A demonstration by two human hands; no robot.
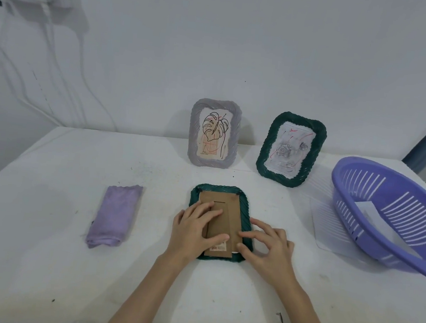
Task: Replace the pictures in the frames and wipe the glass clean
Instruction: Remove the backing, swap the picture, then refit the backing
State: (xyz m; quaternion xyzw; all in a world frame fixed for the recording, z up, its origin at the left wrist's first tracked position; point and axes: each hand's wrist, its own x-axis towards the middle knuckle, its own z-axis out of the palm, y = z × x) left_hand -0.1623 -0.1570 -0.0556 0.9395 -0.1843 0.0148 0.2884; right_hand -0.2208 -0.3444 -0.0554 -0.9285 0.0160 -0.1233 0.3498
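A dark green frame [220,222] lies face down near the middle of a white table [38,261], its brown cardboard backing [227,215] turned up. The person's left hand [194,229] rests flat on the backing, fingers straight and spread. The right hand [267,248] sits at the frame's right edge, fingers bent, fingertips [242,234] touching the backing's edge; whether they pinch anything is hard to tell.

At the far side, a grey frame [214,133] with a leaf drawing and a second green frame [290,149] with a rose picture stand upright near the wall. A folded lilac cloth [115,215] lies to the left. A tilted purple basket [390,216] holding paper sits at right.
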